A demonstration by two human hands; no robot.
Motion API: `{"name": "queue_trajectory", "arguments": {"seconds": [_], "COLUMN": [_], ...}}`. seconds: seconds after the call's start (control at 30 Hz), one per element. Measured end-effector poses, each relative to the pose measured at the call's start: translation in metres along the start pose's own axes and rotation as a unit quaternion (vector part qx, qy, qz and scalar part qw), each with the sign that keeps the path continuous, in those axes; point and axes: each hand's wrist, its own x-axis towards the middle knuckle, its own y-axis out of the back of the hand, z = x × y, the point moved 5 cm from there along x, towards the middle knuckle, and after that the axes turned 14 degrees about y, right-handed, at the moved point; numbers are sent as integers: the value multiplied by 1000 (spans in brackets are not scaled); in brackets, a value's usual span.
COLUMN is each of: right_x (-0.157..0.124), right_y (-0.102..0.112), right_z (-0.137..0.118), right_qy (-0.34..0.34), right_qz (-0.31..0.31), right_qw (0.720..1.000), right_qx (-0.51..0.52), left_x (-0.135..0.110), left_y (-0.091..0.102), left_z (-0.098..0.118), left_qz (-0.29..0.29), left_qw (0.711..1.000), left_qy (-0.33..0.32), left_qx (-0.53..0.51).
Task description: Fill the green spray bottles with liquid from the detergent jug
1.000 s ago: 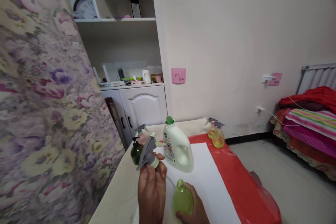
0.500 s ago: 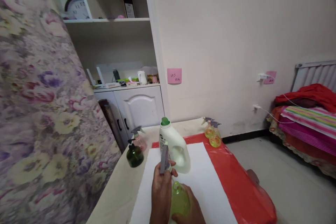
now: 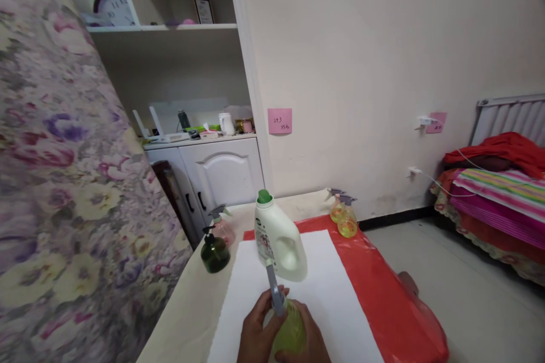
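My left hand is closed around a grey spray head, its fingers and thumb at the collar. Below it, a yellow-green spray bottle is gripped by my right hand, fingers wrapped round its right side. The spray head sits at the bottle's mouth; whether it is threaded on, I cannot tell. Just beyond my hands, a large pale green detergent jug with a green top stands upright on a white sheet.
To the left stand a dark green pump bottle and a pink spray bottle. Two yellow spray bottles are at the far right corner, on a red cover. A floral curtain hangs at the left, and a wall rises behind.
My left hand has lowered the spray head from above the bottle onto its mouth. The thin tube seen beneath the head earlier is now out of sight. My right hand still grips the bottle.
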Motion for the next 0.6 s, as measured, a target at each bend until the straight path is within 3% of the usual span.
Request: {"name": "queue_trajectory", "arguments": {"seconds": [0.17,0.47,0.6], "right_x": [2,1,1], "right_y": [1,-2,-1], "right_z": [-2,0,-1], "right_qy": [-1,1,15], "right_qz": [1,20,9], "right_qw": [1000,1000,999], "right_qx": [-13,-9,-34], "left_x": [0,5,3], "left_y": [-3,-1,-4], "left_z": [7,1,8], "left_qz": [52,18,-25], "left_qw": [998,1000,1000], "left_qy": [-25,1,0], "left_qx": [7,8,-7]}}
